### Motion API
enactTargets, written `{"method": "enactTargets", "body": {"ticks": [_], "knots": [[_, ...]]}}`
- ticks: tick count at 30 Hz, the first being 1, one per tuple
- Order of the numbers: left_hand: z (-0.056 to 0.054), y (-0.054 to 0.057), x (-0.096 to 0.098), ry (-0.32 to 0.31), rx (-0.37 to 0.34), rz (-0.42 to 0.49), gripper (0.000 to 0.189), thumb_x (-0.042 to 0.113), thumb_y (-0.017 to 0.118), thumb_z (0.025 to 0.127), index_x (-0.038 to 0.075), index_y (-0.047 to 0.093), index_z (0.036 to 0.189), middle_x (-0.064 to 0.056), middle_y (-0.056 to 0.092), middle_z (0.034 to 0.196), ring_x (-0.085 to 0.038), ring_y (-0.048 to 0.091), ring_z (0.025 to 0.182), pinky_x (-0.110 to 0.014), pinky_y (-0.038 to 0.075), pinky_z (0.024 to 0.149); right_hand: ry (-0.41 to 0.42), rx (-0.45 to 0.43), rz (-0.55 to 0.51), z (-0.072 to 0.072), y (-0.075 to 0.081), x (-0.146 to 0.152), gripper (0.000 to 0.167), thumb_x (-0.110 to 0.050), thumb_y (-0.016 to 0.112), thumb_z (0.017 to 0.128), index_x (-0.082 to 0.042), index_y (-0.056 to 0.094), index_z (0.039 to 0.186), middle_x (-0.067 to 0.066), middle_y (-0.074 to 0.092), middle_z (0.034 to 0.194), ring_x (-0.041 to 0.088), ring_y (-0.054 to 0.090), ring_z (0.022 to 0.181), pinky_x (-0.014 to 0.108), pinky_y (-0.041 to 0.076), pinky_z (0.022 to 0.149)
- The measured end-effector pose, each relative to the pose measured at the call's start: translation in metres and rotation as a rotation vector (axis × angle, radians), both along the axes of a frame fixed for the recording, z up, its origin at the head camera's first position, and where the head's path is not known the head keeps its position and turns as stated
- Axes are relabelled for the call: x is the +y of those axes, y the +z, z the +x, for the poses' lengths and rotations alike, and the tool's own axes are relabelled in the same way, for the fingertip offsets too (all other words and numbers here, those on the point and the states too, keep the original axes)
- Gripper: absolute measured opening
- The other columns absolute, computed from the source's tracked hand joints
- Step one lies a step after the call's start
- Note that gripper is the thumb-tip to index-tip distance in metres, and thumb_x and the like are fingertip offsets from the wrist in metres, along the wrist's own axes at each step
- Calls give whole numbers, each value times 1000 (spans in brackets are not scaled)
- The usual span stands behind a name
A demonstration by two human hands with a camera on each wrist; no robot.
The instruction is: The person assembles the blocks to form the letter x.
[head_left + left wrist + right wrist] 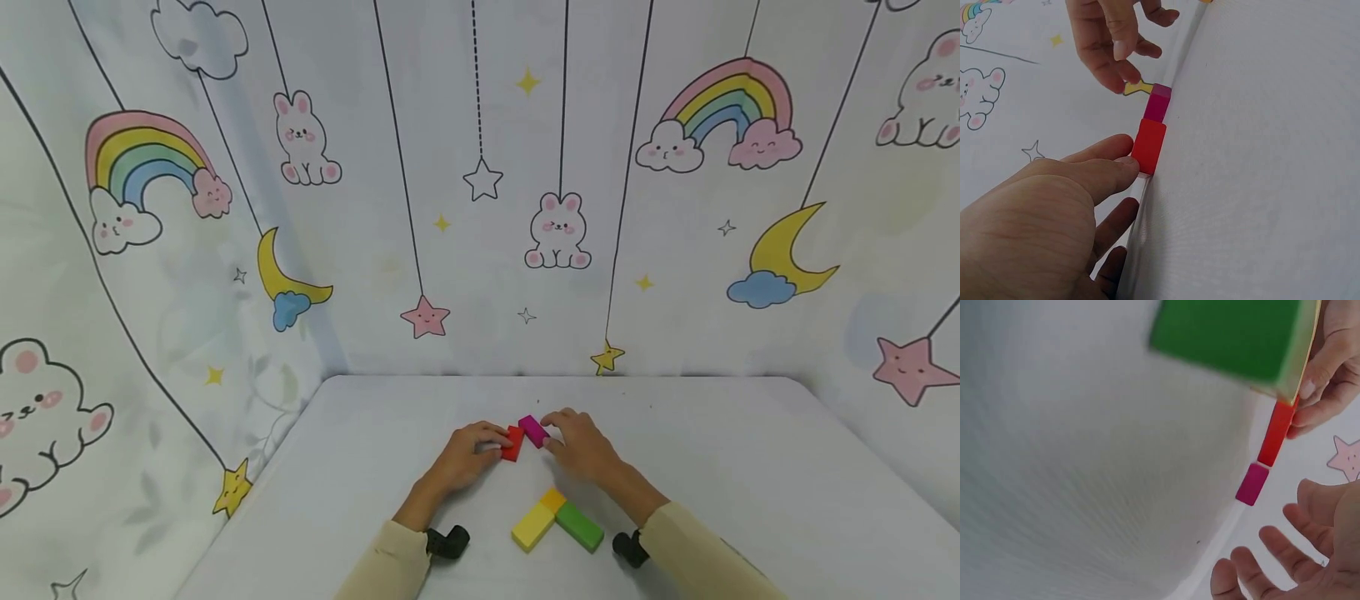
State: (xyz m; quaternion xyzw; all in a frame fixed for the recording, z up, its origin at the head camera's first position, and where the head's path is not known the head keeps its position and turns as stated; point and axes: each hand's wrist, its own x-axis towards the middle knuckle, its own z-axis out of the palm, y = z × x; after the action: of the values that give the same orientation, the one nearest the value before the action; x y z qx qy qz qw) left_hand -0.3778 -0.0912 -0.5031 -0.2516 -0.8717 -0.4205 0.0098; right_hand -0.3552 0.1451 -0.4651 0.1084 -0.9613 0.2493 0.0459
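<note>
On the white table, a red block (514,445) lies with its far end against a magenta block (533,432), the two set at an angle. My left hand (465,458) pinches the red block between thumb and fingers at its left side, as the left wrist view shows. Beside the magenta block, my right hand (585,450) hovers with fingers spread and loosely bent. A gap shows between that hand and the magenta block (1252,484) in the right wrist view.
Closer to me lie a yellow block (532,527), a small orange block (553,500) and a green block (580,527), meeting in a corner shape. Behind the white table (375,417) hangs a printed curtain (480,250) with rainbows, moons and stars. Black cameras sit at both wrists.
</note>
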Motion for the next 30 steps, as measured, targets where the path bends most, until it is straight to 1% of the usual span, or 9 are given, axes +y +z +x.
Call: {"method": "enactTargets", "body": {"ticks": [5, 9, 11, 15, 17, 21, 25, 28, 30], "knots": [[0, -3, -3, 3, -1, 2, 21, 13, 66, 99, 24, 78, 111, 10, 65, 127, -19, 54, 128, -47, 44, 111, 50, -11, 63, -11, -3, 0, 36, -18, 69, 97, -16, 63, 132, 7, 61, 134, 28, 53, 118, 48, 55, 97], [0, -4, -4, 5, -1, 7, 21, 12, 66, 99, 24, 78, 111, 10, 65, 127, -19, 55, 127, -47, 44, 111, 110, 2, 97, -17, 1, 0, 41, -14, 70, 96, -13, 60, 135, 9, 60, 136, 30, 53, 119, 49, 53, 99], [0, -4, -4, 3, 2, 10, 21, 12, 66, 99, 23, 78, 111, 9, 65, 127, -20, 55, 127, -47, 44, 110, 137, 1, 106, -19, 4, 0, 44, -11, 71, 95, -13, 59, 137, 9, 59, 138, 30, 52, 121, 49, 53, 100], [0, -5, -4, -11, 7, 14, 20, 11, 66, 99, 21, 78, 111, 8, 66, 127, -19, 55, 126, -47, 44, 111, 175, -41, 89, -23, 7, -2, 48, -9, 70, 95, -13, 56, 141, 9, 55, 144, 31, 49, 126, 50, 50, 103], [-1, -4, -4, -16, 11, 15, 20, 11, 66, 99, 20, 78, 111, 8, 66, 127, -19, 56, 126, -47, 44, 111, 184, -66, 74, -25, 7, -3, 47, -10, 67, 97, -13, 55, 143, 9, 54, 146, 31, 47, 126, 50, 49, 105], [-3, -3, -3, -22, 22, 9, 20, 10, 66, 99, 21, 78, 111, 8, 65, 128, -18, 55, 126, -46, 43, 111, 198, -96, 52, -27, 7, -6, 46, -12, 63, 100, -11, 52, 145, 9, 55, 145, 29, 47, 122, 49, 48, 105], [-4, -2, -2, -24, 26, 4, 21, 10, 66, 99, 21, 78, 111, 8, 65, 128, -17, 55, 126, -46, 43, 112, 204, -119, 80, -30, 5, -6, 50, -12, 63, 100, -10, 49, 148, 10, 56, 142, 28, 48, 119, 48, 49, 104], [-4, -2, -1, -25, 23, 5, 21, 9, 65, 99, 20, 78, 111, 8, 65, 128, -18, 56, 126, -46, 43, 112, 218, -115, 119, -33, 4, -6, 53, -12, 64, 100, -9, 47, 150, 12, 56, 142, 29, 49, 120, 49, 49, 105], [-3, -2, -1, -21, 18, 7, 21, 9, 65, 99, 20, 78, 111, 8, 65, 128, -18, 55, 126, -47, 43, 112, 228, -111, 126, -35, 5, -7, 53, -10, 64, 99, -9, 47, 150, 12, 55, 142, 30, 49, 121, 50, 48, 106]]}}
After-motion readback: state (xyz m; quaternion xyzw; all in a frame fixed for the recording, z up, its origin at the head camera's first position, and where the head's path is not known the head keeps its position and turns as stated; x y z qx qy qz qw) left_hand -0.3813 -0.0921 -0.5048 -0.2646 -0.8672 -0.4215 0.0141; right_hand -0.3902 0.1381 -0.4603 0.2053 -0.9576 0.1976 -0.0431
